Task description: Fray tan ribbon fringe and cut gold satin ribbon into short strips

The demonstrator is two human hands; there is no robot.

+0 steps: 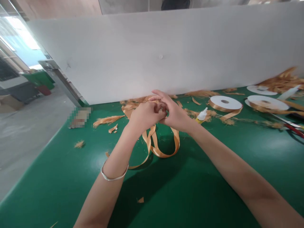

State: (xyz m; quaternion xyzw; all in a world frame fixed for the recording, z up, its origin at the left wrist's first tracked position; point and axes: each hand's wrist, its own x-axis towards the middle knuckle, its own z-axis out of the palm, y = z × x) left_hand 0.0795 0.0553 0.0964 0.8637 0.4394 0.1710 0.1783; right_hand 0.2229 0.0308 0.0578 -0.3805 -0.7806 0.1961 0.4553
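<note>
My left hand (pixel 144 117) and my right hand (pixel 176 114) meet above the middle of the green table. The fingers of my left hand are closed on a golden-orange satin ribbon (pixel 163 155), which hangs in loops below both hands to the tabletop. On my right hand the thumb and forefinger pinch at the same spot, while other fingers stretch out loosely. A small part between the fingertips is too hidden to make out. Behind my left hand lies more crumpled ribbon (pixel 128 110). Close to my right wrist is a small white-tipped glue bottle (pixel 202 114).
Ribbon spools (pixel 225 103) lie at the right, near red-handled scissors (pixel 294 129) and another white-nozzled bottle (pixel 288 93). Frayed ribbon strips (pixel 108 120) and scraps (pixel 141 200) are scattered about. A pale upright panel (pixel 142 57) borders the back of the green table (pixel 59 171).
</note>
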